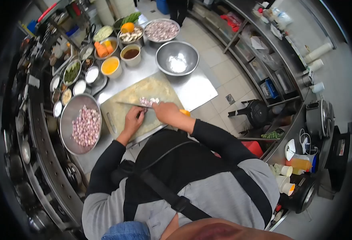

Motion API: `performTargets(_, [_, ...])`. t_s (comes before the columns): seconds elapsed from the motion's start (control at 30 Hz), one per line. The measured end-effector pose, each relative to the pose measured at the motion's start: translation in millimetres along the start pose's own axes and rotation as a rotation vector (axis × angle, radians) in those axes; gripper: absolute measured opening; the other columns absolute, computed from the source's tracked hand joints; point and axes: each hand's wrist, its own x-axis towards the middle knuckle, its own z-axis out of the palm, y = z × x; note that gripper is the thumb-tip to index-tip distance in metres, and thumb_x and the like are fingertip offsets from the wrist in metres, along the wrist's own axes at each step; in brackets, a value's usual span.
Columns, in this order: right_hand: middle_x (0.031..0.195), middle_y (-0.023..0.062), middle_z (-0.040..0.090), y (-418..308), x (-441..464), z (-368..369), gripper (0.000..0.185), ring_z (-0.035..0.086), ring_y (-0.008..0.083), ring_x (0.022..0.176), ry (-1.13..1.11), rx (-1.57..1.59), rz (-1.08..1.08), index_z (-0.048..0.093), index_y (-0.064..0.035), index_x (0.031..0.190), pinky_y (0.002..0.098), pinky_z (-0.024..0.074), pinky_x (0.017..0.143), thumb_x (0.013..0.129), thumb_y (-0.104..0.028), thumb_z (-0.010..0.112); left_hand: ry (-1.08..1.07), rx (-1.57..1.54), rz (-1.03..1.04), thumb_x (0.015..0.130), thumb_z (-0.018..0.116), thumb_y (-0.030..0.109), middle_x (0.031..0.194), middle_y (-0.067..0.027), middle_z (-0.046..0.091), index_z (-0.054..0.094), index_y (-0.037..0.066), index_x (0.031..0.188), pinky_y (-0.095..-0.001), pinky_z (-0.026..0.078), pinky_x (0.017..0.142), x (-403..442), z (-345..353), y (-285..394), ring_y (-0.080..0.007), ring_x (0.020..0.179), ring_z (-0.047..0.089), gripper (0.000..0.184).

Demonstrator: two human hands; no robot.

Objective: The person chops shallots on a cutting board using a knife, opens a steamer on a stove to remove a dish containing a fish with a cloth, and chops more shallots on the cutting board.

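Gripping a knife [134, 105] in our right hand [167, 113], we hold shallot [145, 109] on the board [124, 95] with our curled left hand [133, 119].

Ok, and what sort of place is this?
Most likely a restaurant or other commercial kitchen: a large steel bowl of shallots, a big cutting board and a crowd of ingredient bowls suggest it.

We are holding our left forearm [110, 164] and right forearm [216, 140] forward and inward, curling the fingers [139, 110] of our left hand [133, 121] downward, and clenching our right hand [170, 113] just beside it, back of the hand uppermost.
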Motion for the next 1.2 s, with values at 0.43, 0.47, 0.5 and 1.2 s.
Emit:
performTargets(0.43, [0.100, 0.0207, 0.073, 0.4, 38.2, 37.8, 0.028, 0.072, 0.0365, 0.088, -0.048, 0.000, -0.139, 0.059, -0.0035, 0.117, 0.0489, 0.0567, 0.074, 0.097, -0.014, 0.042, 0.016, 0.022, -0.020, 0.087, 0.068, 0.007, 0.097, -0.0115, 0.069, 0.071, 0.006, 0.100, -0.0397, 0.053, 0.080, -12.7, 1.4, -1.6, -0.0319, 0.091, 0.066, 0.013])
performTargets(0.47, [0.100, 0.0210, 0.073, 7.4, 46.4, 31.5, 0.029, 0.072, 0.0369, 0.087, -0.017, 0.017, -0.141, 0.060, -0.0032, 0.117, 0.0490, 0.0568, 0.073, 0.097, -0.015, 0.042, 0.028, 0.029, 0.017, 0.087, 0.068, 0.006, 0.097, -0.0117, 0.070, 0.071, 0.006, 0.099, -0.0399, 0.053, 0.080, -11.5, 1.3, -2.3, -0.0319, 0.091, 0.066, 0.012])
performTargets(0.5, [0.103, 0.0220, 0.072, 8.7, 36.6, 33.5, 0.031, 0.072, 0.0380, 0.090, 0.047, -0.026, -0.174, 0.061, -0.0037, 0.116, 0.0508, 0.0565, 0.075, 0.098, -0.017, 0.040, 0.025, 0.069, 0.008, 0.086, 0.069, 0.006, 0.097, -0.0124, 0.069, 0.071, 0.005, 0.098, -0.0401, 0.053, 0.080, -15.4, 5.0, -7.0, -0.0328, 0.091, 0.065, 0.012])
performTargets(1.2, [0.101, 0.0236, 0.072, -3.4, 28.0, 20.5, 0.029, 0.071, 0.0383, 0.093, -0.050, -0.050, -0.128, 0.057, -0.0033, 0.118, 0.0493, 0.0559, 0.079, 0.095, -0.012, 0.044, 0.074, 0.101, 0.055, 0.087, 0.070, 0.007, 0.092, -0.0134, 0.069, 0.071, 0.004, 0.098, -0.0368, 0.054, 0.075, -12.7, 6.3, -15.5, -0.0302, 0.085, 0.067, 0.012])
